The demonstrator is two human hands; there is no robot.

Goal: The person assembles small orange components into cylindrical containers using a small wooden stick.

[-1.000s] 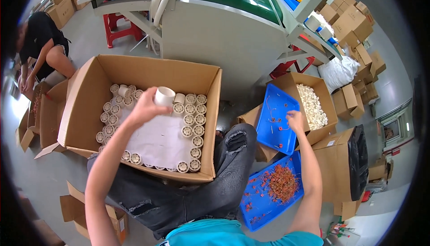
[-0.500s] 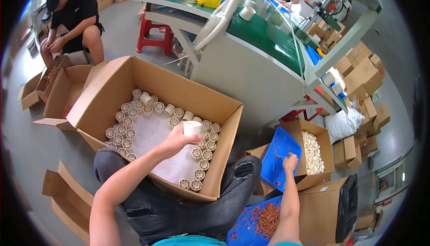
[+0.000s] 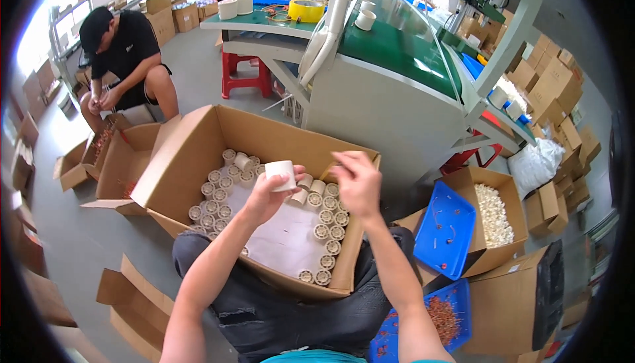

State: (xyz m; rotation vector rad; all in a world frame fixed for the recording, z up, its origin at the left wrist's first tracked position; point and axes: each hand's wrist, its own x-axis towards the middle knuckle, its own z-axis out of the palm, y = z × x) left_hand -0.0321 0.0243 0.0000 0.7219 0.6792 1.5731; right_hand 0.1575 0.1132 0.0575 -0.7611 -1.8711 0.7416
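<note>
My left hand point(image 3: 263, 199) is closed around a white plastic cylinder point(image 3: 280, 174), held up over the open cardboard box point(image 3: 178, 168) between my knees. Above the box's right side is my right hand point(image 3: 358, 183), its fingers bent and pressed together towards the cylinder. Something small and thin may be in that pinch, but it is too blurred to name. Many round off-white plastic parts point(image 3: 321, 231) with slotted ends line the inside of the box. Bare white lining point(image 3: 281, 241) shows in its middle.
At my right are an empty-looking blue tray point(image 3: 444, 231) with a few bits, a box of small white pieces point(image 3: 493, 214), and a blue tray of reddish parts point(image 3: 443, 320). A green-topped workbench point(image 3: 397, 45) stands ahead. A seated person point(image 3: 129, 59) works at far left.
My right hand has left the blue tray and come over to the box, near the cylinder. My left hand still holds the cylinder, now tilted. The whole view has shifted slightly.
</note>
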